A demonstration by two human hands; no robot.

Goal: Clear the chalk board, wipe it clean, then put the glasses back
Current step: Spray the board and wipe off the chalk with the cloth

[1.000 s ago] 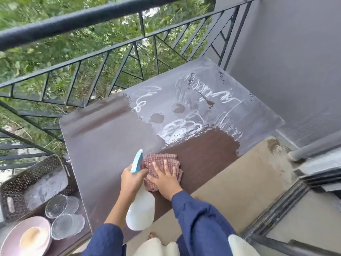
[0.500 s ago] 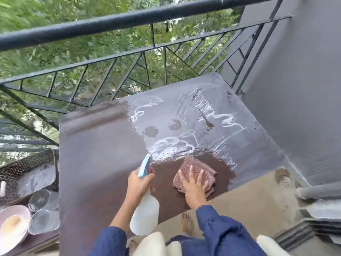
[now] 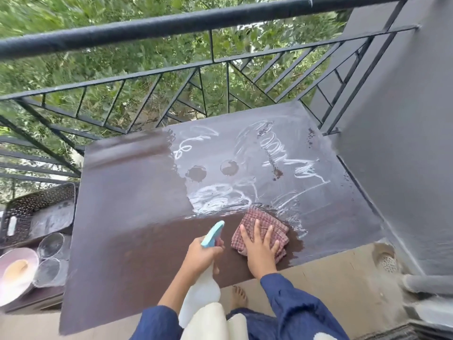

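Observation:
The dark brown chalk board lies flat beside the balcony railing. Its left and near parts look wiped, while white chalk scribbles cover the far right. My right hand presses flat, fingers spread, on a folded red checked cloth near the board's front edge. Just left of it, my left hand grips a white spray bottle with a blue trigger head. Two clear glasses stand off the board at the far left.
A dark perforated tray and a pink bowl sit by the glasses on a low surface at left. A black metal railing runs behind the board. A grey wall stands at right, with a floor drain below it.
My right hand has slid the cloth rightward across the board's near edge, widening the wiped dark patch. The left hand with the bottle followed to the right.

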